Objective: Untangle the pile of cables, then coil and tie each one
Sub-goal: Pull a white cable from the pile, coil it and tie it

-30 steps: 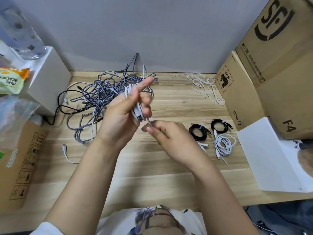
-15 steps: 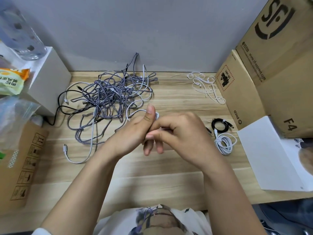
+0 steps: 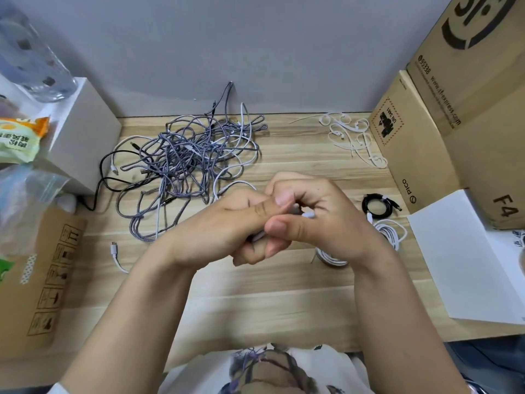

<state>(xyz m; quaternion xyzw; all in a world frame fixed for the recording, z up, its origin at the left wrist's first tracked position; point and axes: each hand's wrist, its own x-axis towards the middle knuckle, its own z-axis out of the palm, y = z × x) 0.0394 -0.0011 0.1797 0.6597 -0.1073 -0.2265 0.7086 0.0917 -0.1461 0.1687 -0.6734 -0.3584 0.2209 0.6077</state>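
While both hands met above the wooden desk (image 3: 284,155), the left hand (image 3: 224,231) and right hand (image 3: 318,220) had their fingers curled tightly around a small white cable bundle (image 3: 308,215), of which only a short white stub and a sliver under the left thumb showed; whether a tie was already on it could not be told. Most of the work remained: the tangled pile of grey braided, white and black cables (image 3: 184,160) lay near the wall, well apart from the hands. Beside the right wrist lay a tied black coil (image 3: 379,206) and two white coils (image 3: 389,230), one partly hidden. Loose white twist ties (image 3: 352,137) lay by the cardboard box (image 3: 409,155). Probable risks: if either grip slackened before the tie was closed, the loops would likely spring apart and need rewinding; a wrap drawn too tight might kink the thin cable near its plug; the right forearm, close over the finished coils, might sweep them toward the white sheet (image 3: 466,263).
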